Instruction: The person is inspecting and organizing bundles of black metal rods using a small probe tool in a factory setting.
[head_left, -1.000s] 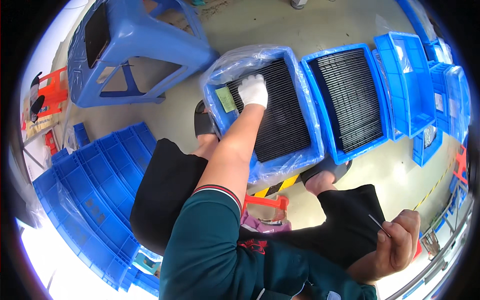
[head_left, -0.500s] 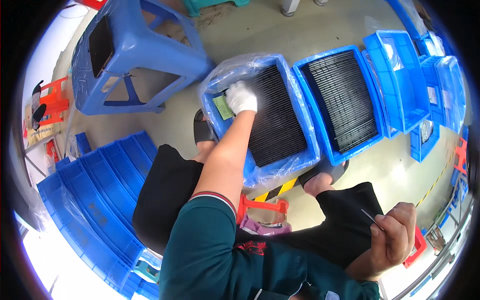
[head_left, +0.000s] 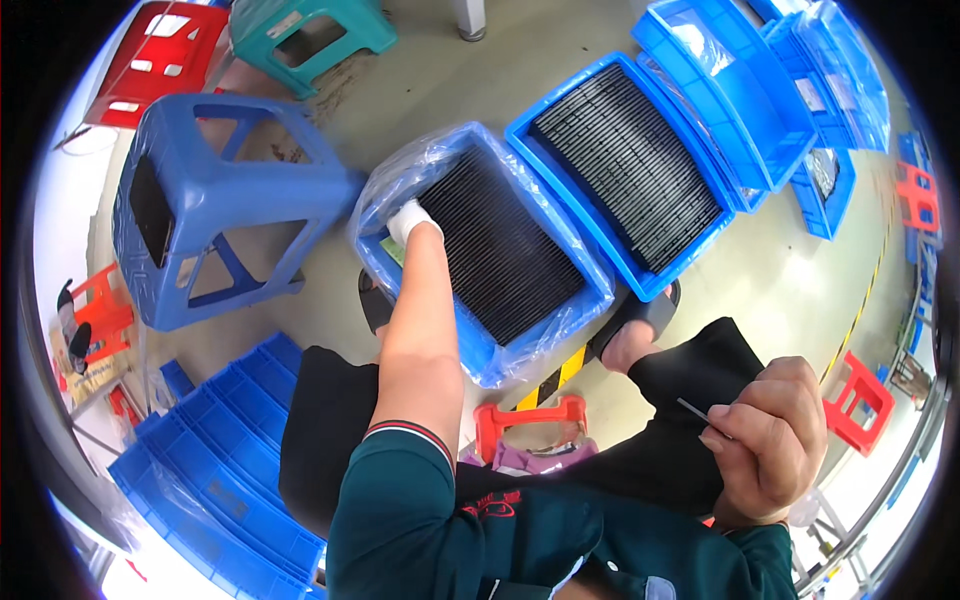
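Note:
My left hand [head_left: 409, 222], in a white glove, reaches down into the near-left corner of a blue bin [head_left: 590, 295] lined with clear plastic and packed with thin black strips [head_left: 500, 245] standing on edge. The gloved fingers rest at the end of the strip rows, next to a green slip; whether they grip anything is hidden. My right hand [head_left: 765, 440] is bare, raised near my knee, and pinches a thin dark pin [head_left: 692, 409] between thumb and forefinger. A second blue bin [head_left: 520, 128] of black strips lies just to the right of the first.
A blue plastic stool [head_left: 215, 205] stands left of the bin, with a red stool [head_left: 165, 45] and a teal stool [head_left: 310, 30] behind it. Stacked empty blue bins [head_left: 225, 455] lie at lower left, more blue bins [head_left: 760, 95] at upper right. A small red stool [head_left: 530, 415] is under me.
My left hand slid from the top of the black strips to the bin's near-left corner. The view shifted so the bins appear further right. My right hand stays raised with the pin.

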